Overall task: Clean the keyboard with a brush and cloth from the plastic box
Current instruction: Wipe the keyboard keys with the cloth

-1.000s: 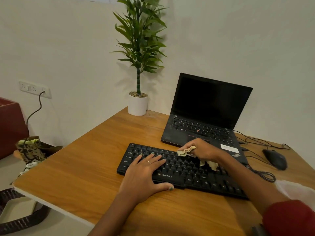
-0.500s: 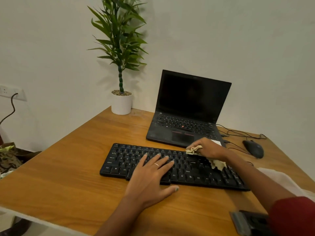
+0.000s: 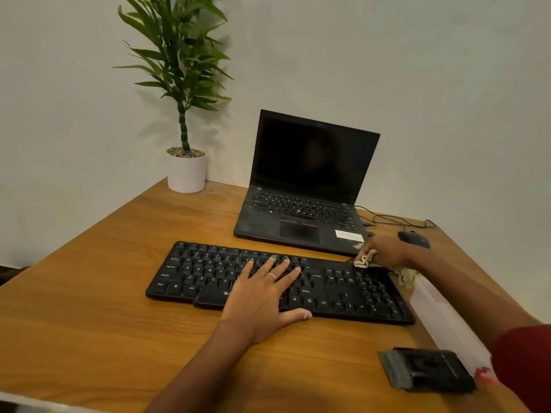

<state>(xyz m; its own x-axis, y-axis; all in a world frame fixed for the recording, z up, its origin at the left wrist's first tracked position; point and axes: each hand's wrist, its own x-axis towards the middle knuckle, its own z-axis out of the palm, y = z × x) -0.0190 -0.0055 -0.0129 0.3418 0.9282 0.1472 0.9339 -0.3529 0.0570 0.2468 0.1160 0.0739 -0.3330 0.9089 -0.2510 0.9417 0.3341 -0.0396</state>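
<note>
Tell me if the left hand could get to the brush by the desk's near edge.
Probably yes: the left hand lies flat on the keyboard, holding nothing, and bare desk separates it from the brush.

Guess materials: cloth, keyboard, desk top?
Cloth: soft woven fabric, pale, crumpled into folds in the right hand.
Keyboard: matte black plastic by the look, moulded keys with white legends.
Desk top: wood grain with slight sheen; solid wood or laminate, cannot tell.

My black keyboard (image 3: 277, 284) shows legible keycaps: Ctrl, Alt, Shift. The laptop (image 3: 304, 201) palm rest reads partly "Think"; its white sticker (image 3: 349, 235) is unreadable.
</note>
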